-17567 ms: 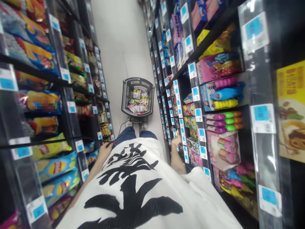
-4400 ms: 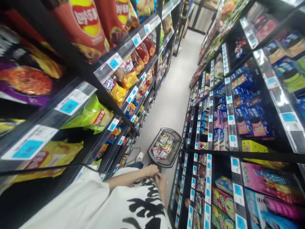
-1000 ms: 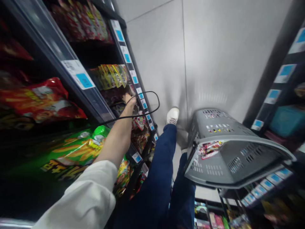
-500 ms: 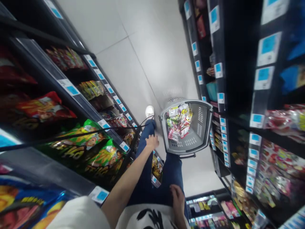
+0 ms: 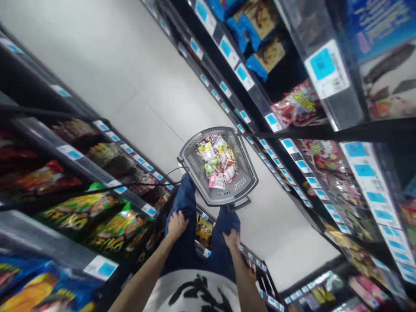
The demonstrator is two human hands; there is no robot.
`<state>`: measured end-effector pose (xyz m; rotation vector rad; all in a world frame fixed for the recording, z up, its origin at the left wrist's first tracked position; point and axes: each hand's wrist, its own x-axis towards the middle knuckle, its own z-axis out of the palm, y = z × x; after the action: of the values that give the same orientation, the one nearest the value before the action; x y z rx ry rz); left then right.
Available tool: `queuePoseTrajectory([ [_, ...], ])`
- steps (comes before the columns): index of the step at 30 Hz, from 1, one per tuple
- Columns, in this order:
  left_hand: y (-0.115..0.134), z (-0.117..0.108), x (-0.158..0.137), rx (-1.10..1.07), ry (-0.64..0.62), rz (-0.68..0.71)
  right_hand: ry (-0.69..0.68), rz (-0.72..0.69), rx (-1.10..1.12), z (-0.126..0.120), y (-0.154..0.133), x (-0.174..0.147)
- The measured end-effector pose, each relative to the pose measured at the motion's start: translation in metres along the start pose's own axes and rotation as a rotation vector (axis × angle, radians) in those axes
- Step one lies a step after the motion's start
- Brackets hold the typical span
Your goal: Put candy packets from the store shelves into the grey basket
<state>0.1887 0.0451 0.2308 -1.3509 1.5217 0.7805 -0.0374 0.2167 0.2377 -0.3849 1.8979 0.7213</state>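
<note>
Shelves: swung since half a second ago, the right-hand shelves (image 5: 352, 104) slanting across more of my view.
Legs: bent, with my left hand (image 5: 177, 224) and right hand (image 5: 231, 238) now both resting on them.
Basket: the grey basket (image 5: 224, 200) sits mouth-up just beyond my knees, further left in view than before.
Hands: loose, grasping nothing I can see.
Packets: a pile of packets (image 5: 225, 161) is already inside; bare room remains beside it.

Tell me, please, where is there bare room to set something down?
Bare floor lies beyond the basket, between the left shelves and right shelves; another patch borders the basket's right side. Crowded: the basket's middle, with packets, and the left shelves, with green bags.
</note>
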Motion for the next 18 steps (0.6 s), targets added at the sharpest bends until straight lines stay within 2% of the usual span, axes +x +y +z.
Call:
queuePoseTrajectory([
  [4, 0.006, 0.014, 0.007, 0.042, 0.047, 0.018, -0.044, 0.034, -0.019, 0.021, -0.004, 0.012],
  [7, 0.011, 0.014, 0.006, 0.058, 0.026, 0.013, -0.068, 0.002, -0.029, 0.024, -0.001, 0.014],
  [10, 0.009, 0.007, 0.004, 0.041, -0.033, -0.045, -0.093, -0.014, -0.034, 0.019, 0.003, 0.013],
  [15, -0.012, -0.005, 0.011, -0.057, -0.189, -0.214, -0.1, -0.032, -0.029, 0.014, 0.0, 0.013],
  [18, -0.018, -0.006, 0.018, -0.084, -0.224, -0.231, -0.095, -0.039, -0.017, 0.017, -0.004, 0.014],
])
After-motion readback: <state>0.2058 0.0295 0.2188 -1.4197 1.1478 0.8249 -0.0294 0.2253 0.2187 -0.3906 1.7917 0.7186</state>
